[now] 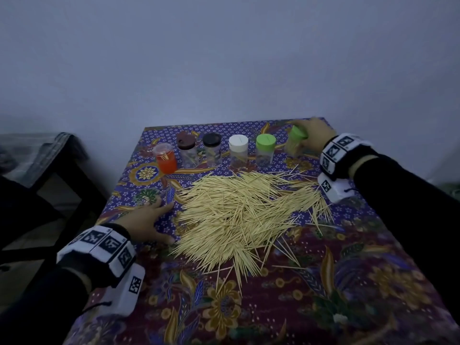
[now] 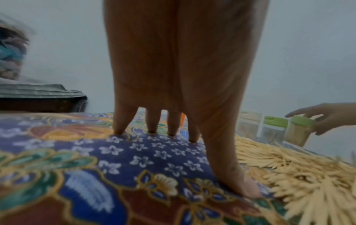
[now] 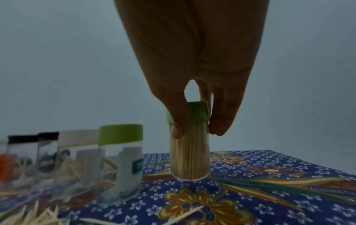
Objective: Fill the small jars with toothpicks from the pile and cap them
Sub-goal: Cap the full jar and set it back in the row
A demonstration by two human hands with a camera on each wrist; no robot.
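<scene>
Hundreds of toothpicks (image 1: 239, 215) are shown heaped at mid-table on the patterned cloth (image 1: 323, 295). The left hand (image 1: 146, 220) is rested beside the pile, fingers spread flat on the cloth, nothing held. Beyond, five capped jars (image 1: 239, 150) are stood in a row, apparently near-empty, though blur limits certainty. At the far right corner, a packed green-capped jar (image 3: 189, 146) is gripped by the right hand (image 3: 194, 76), thumb and fingers curled round its cap and upper wall, its base seemingly just off the cloth. Such jars are judged light, rigid and smooth-walled; hold is best taken round the cap. Toothpicks, light and easily scattered, are best pinched in aligned bundles.
</scene>
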